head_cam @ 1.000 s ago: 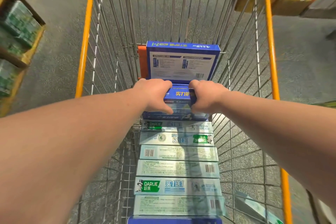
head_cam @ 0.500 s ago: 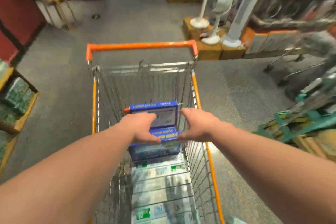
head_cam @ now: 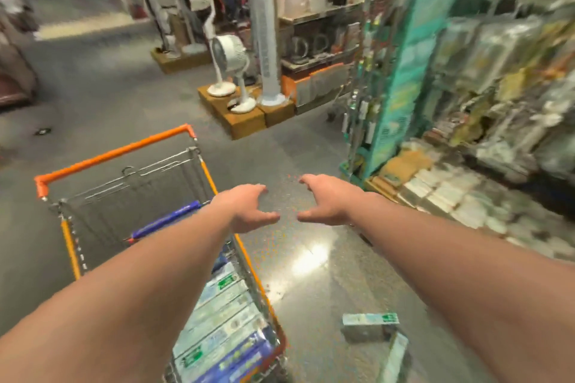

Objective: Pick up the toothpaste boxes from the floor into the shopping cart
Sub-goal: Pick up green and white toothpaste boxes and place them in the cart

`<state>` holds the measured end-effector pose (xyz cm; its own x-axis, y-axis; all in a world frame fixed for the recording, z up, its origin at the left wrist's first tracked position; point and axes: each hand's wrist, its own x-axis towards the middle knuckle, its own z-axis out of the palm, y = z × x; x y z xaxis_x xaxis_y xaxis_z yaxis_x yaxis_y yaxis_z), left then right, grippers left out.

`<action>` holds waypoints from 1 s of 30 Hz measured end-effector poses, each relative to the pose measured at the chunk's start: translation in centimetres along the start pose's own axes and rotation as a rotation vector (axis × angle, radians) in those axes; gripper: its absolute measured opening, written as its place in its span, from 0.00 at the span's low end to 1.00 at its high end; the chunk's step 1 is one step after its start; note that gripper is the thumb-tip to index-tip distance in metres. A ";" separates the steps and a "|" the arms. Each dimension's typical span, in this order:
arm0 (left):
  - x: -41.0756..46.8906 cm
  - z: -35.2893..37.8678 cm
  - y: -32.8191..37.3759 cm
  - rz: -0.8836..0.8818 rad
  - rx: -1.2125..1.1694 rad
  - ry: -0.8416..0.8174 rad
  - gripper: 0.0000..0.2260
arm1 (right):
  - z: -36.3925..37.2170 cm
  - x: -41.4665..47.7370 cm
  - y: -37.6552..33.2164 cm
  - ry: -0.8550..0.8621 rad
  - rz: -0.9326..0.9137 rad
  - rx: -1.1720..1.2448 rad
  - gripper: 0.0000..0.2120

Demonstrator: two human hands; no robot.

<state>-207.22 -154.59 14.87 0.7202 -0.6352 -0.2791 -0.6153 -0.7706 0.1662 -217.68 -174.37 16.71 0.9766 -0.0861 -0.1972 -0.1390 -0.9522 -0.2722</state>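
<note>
The shopping cart (head_cam: 199, 162) holds stacked toothpaste boxes (head_cam: 217, 314), partly arm-hidden; left hand (head_cam: 249, 208) and right hand (head_cam: 326, 200) spread, empty.

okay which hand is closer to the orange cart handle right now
Left. The left hand hovers open just right of the cart's right rim, nearest the orange cart handle. The right hand, also open, is farther right over bare floor.

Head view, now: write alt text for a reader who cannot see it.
Both hands, left hand and right hand, reach forward open and empty over a grey shop floor. A shopping cart to the left holds toothpaste boxes; two boxes lie on the floor by the right arm.
</note>
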 end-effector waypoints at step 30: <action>8.4 19.2 31.2 -0.022 -0.008 -0.358 0.32 | 5.7 -13.4 32.5 -0.394 0.160 0.086 0.37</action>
<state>-226.53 -182.97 -0.47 0.5740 -0.5610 -0.5964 -0.5975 -0.7850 0.1633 -236.24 -202.51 5.19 0.8066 -0.0968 -0.5831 -0.3133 -0.9066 -0.2829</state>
